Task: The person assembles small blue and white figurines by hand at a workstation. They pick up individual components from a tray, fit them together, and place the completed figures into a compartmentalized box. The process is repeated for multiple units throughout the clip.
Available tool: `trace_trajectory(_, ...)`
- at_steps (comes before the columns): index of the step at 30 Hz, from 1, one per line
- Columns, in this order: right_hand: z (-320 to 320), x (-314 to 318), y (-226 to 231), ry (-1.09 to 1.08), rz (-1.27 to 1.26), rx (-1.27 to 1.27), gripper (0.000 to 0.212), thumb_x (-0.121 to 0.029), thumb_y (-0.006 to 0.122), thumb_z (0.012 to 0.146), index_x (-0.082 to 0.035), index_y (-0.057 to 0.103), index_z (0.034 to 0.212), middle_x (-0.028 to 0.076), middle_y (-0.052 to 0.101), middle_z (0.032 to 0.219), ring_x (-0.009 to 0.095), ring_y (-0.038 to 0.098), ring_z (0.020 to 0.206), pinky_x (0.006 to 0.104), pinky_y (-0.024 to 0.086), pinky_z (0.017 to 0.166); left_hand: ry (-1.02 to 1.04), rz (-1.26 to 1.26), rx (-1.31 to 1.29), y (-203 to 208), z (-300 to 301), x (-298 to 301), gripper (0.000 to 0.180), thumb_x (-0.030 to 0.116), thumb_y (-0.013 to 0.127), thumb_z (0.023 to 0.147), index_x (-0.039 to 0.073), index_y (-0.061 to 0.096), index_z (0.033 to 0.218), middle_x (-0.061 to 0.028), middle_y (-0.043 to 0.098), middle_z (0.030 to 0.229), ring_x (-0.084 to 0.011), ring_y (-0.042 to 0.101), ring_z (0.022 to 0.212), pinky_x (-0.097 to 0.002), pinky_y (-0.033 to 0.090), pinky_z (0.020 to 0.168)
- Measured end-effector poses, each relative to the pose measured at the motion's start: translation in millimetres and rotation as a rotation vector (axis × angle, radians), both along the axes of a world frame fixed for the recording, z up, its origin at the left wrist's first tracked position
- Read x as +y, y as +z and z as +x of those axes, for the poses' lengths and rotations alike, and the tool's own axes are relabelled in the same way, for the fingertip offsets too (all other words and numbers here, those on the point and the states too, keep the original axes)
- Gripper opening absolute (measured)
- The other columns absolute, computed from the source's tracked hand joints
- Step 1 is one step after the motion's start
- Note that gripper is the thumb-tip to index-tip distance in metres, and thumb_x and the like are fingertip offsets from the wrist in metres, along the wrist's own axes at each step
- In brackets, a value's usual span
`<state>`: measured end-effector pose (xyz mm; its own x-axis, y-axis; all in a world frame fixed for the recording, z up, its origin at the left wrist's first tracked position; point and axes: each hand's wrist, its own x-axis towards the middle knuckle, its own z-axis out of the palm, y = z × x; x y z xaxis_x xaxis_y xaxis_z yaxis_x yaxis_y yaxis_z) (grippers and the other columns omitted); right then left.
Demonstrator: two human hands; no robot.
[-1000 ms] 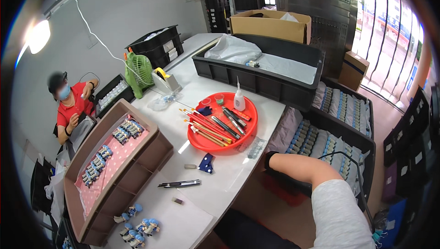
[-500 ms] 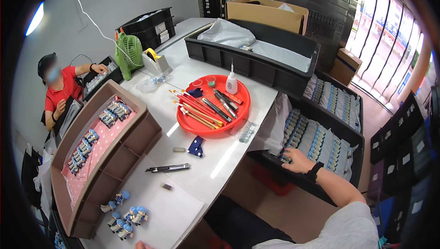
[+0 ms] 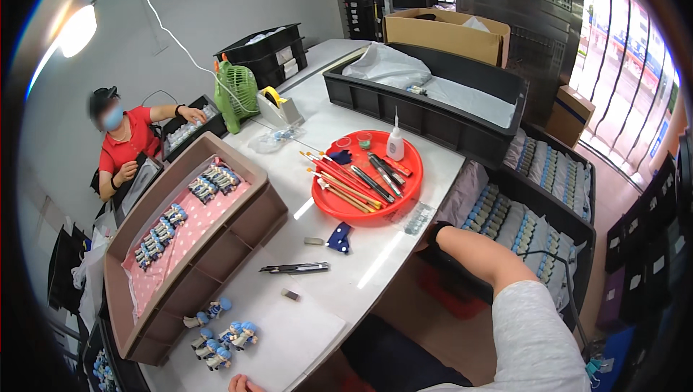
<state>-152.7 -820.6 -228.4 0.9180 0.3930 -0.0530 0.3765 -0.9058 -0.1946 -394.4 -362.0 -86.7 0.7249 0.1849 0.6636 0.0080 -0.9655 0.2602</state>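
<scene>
One white table [image 3: 386,239] is bearing a brown bin [image 3: 234,242], a black crate [image 3: 552,209] standing at right. Your right hand [image 3: 423,245] is mostly hiding near the crate, your left hand [image 3: 244,383] barely showing; neither grip is showing enough to tell. Blue-topped figurines [image 3: 232,333] are lying just beyond your left.

The bin [image 3: 209,269] of figurines [image 3: 162,229] runs along the bench's [image 3: 368,262] left edge, loose figurines [image 3: 244,334] at the near left corner. Round tray [image 3: 413,184] of brushes [image 3: 355,186] sits close to the right edge, long crate [image 3: 411,107] behind it. Past that edge there's 2 more crates [image 3: 586,247], 1 behind the other.
</scene>
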Motion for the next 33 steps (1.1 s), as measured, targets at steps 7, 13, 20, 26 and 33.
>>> trace_trajectory(7, -12, -9, 27, -0.395, -0.050, -0.072, 0.033, -0.029, 0.051, 0.072, -0.017, 0.060, 0.101, 0.013, 0.056, 0.104, 0.030, 0.052, 0.097, 0.0413, 0.037, 0.089, 0.030, -0.022, 0.012, -2, -2, 0, 0.011, 0.005, 0.054, 0.078, 0.000, 0.062, 0.084, -0.0172, 0.060, 0.090, -0.0332, 0.057, 0.081, -0.0369, 0.046, 0.072)
trace_trajectory(13, -46, -52, 35, -0.578, 0.034, -0.254, 0.014, -0.016, 0.060, 0.063, -0.006, 0.064, 0.071, 0.015, 0.062, 0.072, 0.033, 0.060, 0.074, 0.0420, 0.045, 0.066, 0.003, -0.013, -0.006, 2, -1, -3, 0.010, 0.004, 0.054, 0.078, 0.000, 0.062, 0.083, -0.0176, 0.060, 0.089, -0.0332, 0.057, 0.080, -0.0368, 0.047, 0.071)
trace_trajectory(20, -77, -60, 54, -0.709, 0.220, -0.289, 0.015, -0.012, 0.061, 0.064, -0.004, 0.063, 0.075, 0.020, 0.060, 0.073, 0.035, 0.060, 0.073, 0.0426, 0.047, 0.068, -0.005, -0.039, 0.001, 2, -1, -1, 0.010, 0.003, 0.055, 0.077, -0.001, 0.062, 0.082, -0.0175, 0.060, 0.088, -0.0333, 0.057, 0.079, -0.0368, 0.047, 0.071)
trace_trajectory(26, -107, -92, 31, -1.120, 0.537, -0.500, 0.021, -0.017, 0.052, 0.072, -0.006, 0.062, 0.086, 0.021, 0.060, 0.081, 0.036, 0.058, 0.080, 0.0407, 0.045, 0.071, -0.007, -0.014, -0.013, 2, 0, 1, 0.009, 0.003, 0.055, 0.077, -0.001, 0.062, 0.082, -0.0169, 0.060, 0.087, -0.0329, 0.057, 0.078, -0.0369, 0.047, 0.069)
trace_trajectory(33, -182, -118, 16, -1.447, 0.864, 0.091, 0.023, -0.013, 0.053, 0.069, 0.000, 0.061, 0.087, 0.019, 0.062, 0.079, 0.034, 0.059, 0.083, 0.0402, 0.047, 0.073, 0.008, -0.020, -0.003, -3, 0, 2, 0.009, 0.004, 0.056, 0.076, -0.001, 0.062, 0.081, -0.0161, 0.060, 0.086, -0.0324, 0.057, 0.077, -0.0366, 0.047, 0.068)
